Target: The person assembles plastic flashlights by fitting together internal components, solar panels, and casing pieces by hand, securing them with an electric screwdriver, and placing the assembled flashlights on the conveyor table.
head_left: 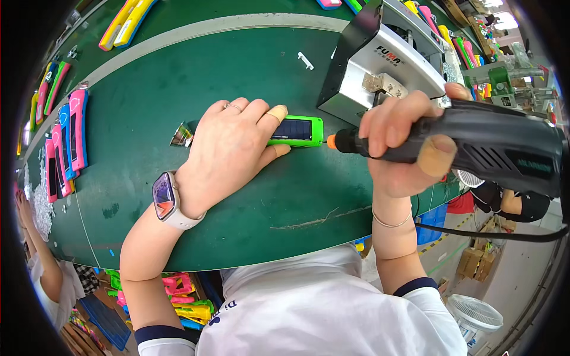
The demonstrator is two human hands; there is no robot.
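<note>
My left hand (231, 133) presses a bright green casing (317, 132) with a dark solar panel (291, 129) flat on the green table. Its fingers wrap over most of the casing, so that part is hidden. A shiny cone-shaped piece (182, 136) shows beside the hand's outer edge. In my right hand (409, 139) is a black electric screwdriver (504, 142), held level. Its orange-ringed nose points left, and the bit meets or nearly meets the casing's right end. Tan coverings wrap a fingertip on the left hand and the thumb on the right.
A silver machine (374, 65) stands just beyond the screwdriver. A small white plastic part (305, 60) lies behind the casing. Several colored casings (66, 142) sit at the left, beside another person's arm (41, 261). The screwdriver's black cable (487, 235) loops at the right.
</note>
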